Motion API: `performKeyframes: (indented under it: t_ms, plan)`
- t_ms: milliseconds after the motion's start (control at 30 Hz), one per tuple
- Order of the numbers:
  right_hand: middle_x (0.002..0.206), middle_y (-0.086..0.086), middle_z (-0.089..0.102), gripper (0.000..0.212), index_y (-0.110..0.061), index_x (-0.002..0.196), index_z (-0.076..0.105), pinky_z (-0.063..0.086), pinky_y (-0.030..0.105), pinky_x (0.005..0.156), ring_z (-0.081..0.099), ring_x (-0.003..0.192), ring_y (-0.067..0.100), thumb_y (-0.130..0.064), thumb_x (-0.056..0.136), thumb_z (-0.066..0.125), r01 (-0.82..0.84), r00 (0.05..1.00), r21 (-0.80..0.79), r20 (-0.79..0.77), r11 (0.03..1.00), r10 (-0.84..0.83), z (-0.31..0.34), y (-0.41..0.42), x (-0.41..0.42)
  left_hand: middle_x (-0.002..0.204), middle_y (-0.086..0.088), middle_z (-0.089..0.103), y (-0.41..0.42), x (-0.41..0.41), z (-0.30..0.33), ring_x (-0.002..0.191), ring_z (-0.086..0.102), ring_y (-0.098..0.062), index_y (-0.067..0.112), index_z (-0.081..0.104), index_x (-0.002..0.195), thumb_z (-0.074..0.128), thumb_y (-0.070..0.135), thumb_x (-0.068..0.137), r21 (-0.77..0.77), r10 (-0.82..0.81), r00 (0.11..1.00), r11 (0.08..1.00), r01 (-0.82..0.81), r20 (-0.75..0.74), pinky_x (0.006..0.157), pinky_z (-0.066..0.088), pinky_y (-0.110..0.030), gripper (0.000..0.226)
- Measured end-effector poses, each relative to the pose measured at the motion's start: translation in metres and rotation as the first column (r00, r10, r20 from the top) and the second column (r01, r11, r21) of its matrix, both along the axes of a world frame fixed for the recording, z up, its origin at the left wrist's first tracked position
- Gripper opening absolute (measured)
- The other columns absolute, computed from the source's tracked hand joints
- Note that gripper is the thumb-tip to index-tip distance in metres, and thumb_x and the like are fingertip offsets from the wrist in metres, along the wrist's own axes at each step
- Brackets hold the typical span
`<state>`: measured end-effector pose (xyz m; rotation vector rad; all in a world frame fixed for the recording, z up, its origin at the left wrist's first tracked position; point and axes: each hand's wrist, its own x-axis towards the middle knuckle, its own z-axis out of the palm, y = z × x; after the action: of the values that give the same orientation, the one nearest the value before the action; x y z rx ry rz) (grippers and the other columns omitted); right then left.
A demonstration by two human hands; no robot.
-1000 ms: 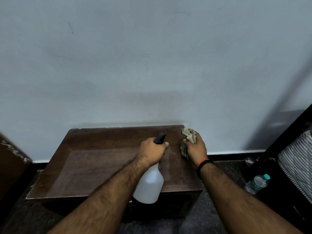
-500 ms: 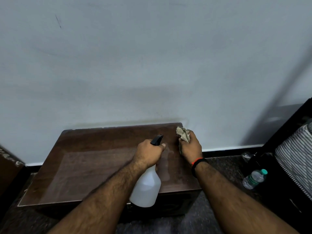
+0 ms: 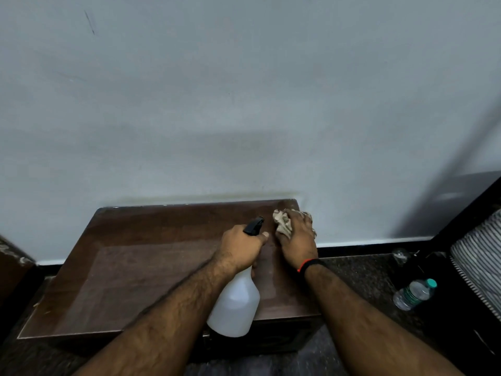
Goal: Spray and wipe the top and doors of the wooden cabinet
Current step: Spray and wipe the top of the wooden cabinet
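My right hand point(image 3: 296, 240) is gripping the cloth point(image 3: 282, 222), rubbing the cabinet top point(image 3: 141, 267) at two o'clock; my left hand point(image 3: 240, 249) is gripping the spray bottle point(image 3: 235, 308). I think the doors are still waiting.

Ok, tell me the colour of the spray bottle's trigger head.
Black trigger head, head view.

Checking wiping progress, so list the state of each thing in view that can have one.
Spray bottle: held by left hand, above the cabinet top.
Cloth: crumpled, pressed on the top's far right corner by right hand.
Cabinet top: glossy.
Water bottle: capped, on floor.
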<state>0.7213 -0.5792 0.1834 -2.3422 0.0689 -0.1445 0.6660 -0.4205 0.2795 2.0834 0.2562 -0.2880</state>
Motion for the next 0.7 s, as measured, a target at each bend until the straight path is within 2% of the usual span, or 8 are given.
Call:
performKeyframes:
  t_ms: [67, 133, 267, 333, 433, 533, 633, 700]
  plan:
    - [0.167, 0.002, 0.017, 0.076, -0.031, 0.158, 0.024, 0.010, 0.042, 0.125, 0.001, 0.155, 0.027, -0.048, 0.093, 0.059, -0.132, 0.986, -0.289, -0.138, 0.948, 0.095, -0.008, 0.001, 0.001, 0.095, -0.017, 0.080, 0.001, 0.005, -0.002, 0.083, 0.075, -0.035, 0.015, 0.071, 0.082, 0.069, 0.032, 0.095, -0.004, 0.009, 1.000, 1.000, -0.009, 0.010, 0.076, 0.059, -0.038, 0.022]
    - [0.169, -0.002, 0.003, 0.078, -0.038, 0.159, 0.010, 0.006, 0.045, 0.124, -0.007, 0.155, 0.024, -0.065, 0.094, 0.044, -0.200, 0.970, -0.435, -0.214, 0.878, 0.115, -0.013, 0.000, 0.001, 0.089, -0.015, 0.081, 0.002, 0.009, -0.003, 0.077, 0.074, -0.030, 0.014, 0.072, 0.081, 0.070, 0.033, 0.094, -0.007, 0.020, 1.000, 1.000, -0.020, 0.010, 0.066, 0.051, -0.030, 0.024]
    - [0.169, -0.003, 0.003, 0.086, -0.042, 0.159, 0.009, 0.003, 0.047, 0.124, -0.005, 0.155, 0.021, -0.078, 0.081, 0.003, -0.208, 0.976, -0.542, -0.173, 0.814, 0.134, -0.018, 0.000, 0.002, 0.081, -0.013, 0.081, 0.001, 0.017, -0.005, 0.069, 0.075, -0.033, 0.010, 0.074, 0.080, 0.070, 0.037, 0.088, -0.015, 0.008, 1.000, 1.000, -0.008, -0.004, 0.073, 0.061, -0.043, 0.028]
    - [0.169, -0.004, 0.002, 0.093, -0.042, 0.159, 0.011, 0.002, 0.048, 0.124, -0.006, 0.155, 0.021, -0.075, 0.073, -0.007, -0.206, 0.977, -0.540, -0.166, 0.816, 0.137, -0.020, 0.002, 0.008, 0.084, -0.013, 0.081, -0.001, 0.020, -0.006, 0.069, 0.073, -0.032, 0.010, 0.075, 0.082, 0.071, 0.035, 0.088, -0.025, 0.001, 1.000, 1.000, -0.001, -0.008, 0.075, 0.061, -0.042, 0.026]
    - [0.169, -0.002, 0.002, 0.090, -0.040, 0.159, 0.011, 0.001, 0.048, 0.124, -0.008, 0.155, 0.023, -0.071, 0.076, -0.006, -0.211, 0.975, -0.530, -0.175, 0.821, 0.137, -0.018, 0.006, 0.025, 0.082, -0.015, 0.081, -0.003, 0.026, -0.007, 0.070, 0.074, -0.034, 0.011, 0.075, 0.082, 0.070, 0.033, 0.089, -0.027, -0.012, 1.000, 1.000, 0.012, -0.015, 0.072, 0.059, -0.039, 0.024]
    - [0.169, 0.000, 0.003, 0.073, -0.037, 0.160, 0.013, 0.000, 0.048, 0.123, -0.009, 0.155, 0.026, -0.065, 0.092, 0.015, -0.195, 0.978, -0.546, -0.168, 0.815, 0.121, -0.018, 0.010, 0.042, 0.079, -0.018, 0.081, -0.001, 0.031, -0.007, 0.064, 0.075, -0.034, 0.010, 0.076, 0.083, 0.069, 0.034, 0.091, -0.031, -0.017, 1.000, 0.999, 0.017, -0.025, 0.067, 0.059, -0.037, 0.026]
    - [0.169, -0.002, 0.000, 0.077, -0.037, 0.160, 0.013, -0.002, 0.048, 0.122, -0.011, 0.154, 0.025, -0.065, 0.088, 0.010, -0.188, 0.976, -0.535, -0.194, 0.824, 0.096, -0.016, 0.014, 0.051, 0.081, -0.018, 0.081, 0.005, 0.035, -0.007, 0.063, 0.075, -0.033, 0.013, 0.074, 0.079, 0.068, 0.034, 0.093, -0.034, 0.005, 1.000, 0.999, -0.006, -0.020, 0.054, 0.054, -0.025, 0.026]
    - [0.169, -0.003, 0.000, 0.072, -0.037, 0.160, 0.013, -0.002, 0.049, 0.122, -0.011, 0.154, 0.025, -0.065, 0.093, 0.010, -0.180, 0.977, -0.541, -0.197, 0.821, 0.084, -0.016, 0.017, 0.054, 0.079, -0.019, 0.081, 0.011, 0.038, -0.008, 0.061, 0.075, -0.034, 0.013, 0.072, 0.076, 0.068, 0.035, 0.092, -0.028, 0.008, 1.000, 1.000, -0.009, -0.016, 0.062, 0.058, -0.030, 0.028]
